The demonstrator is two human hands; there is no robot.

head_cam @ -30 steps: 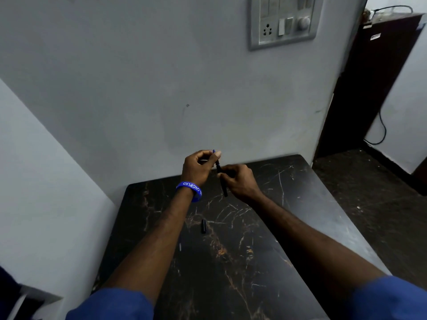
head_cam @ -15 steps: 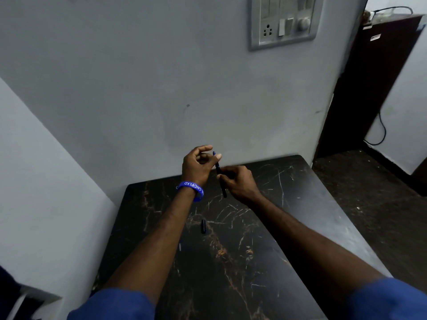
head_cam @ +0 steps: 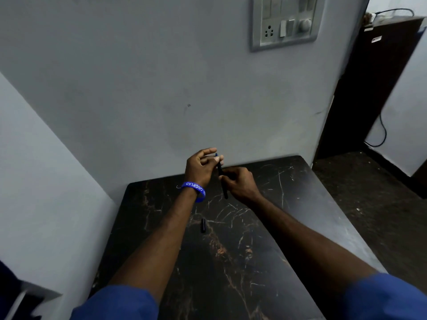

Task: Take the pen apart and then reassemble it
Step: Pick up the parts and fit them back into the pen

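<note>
Above the far edge of the dark marble table (head_cam: 288, 227), both my hands hold a slim black pen body (head_cam: 223, 188), nearly upright with a blue tip at its top. My right hand (head_cam: 240, 183) grips the pen's middle. At the top end, the fingertips of my left hand (head_cam: 201, 167), which wears a blue wristband, pinch the blue tip. A short black pen cap (head_cam: 203, 225) lies alone on the table nearer to me, between my forearms.
The table stands in a corner of grey-white walls. A switch and socket panel (head_cam: 285, 21) hangs on the wall above. At the right a dark wooden cabinet (head_cam: 369, 88) stands on a dark floor, a black cable hanging beside it.
My left fingers have shifted at the pen's top end, rolling around the tip. The pen and my right hand have barely moved. The cap stays where it lay.
</note>
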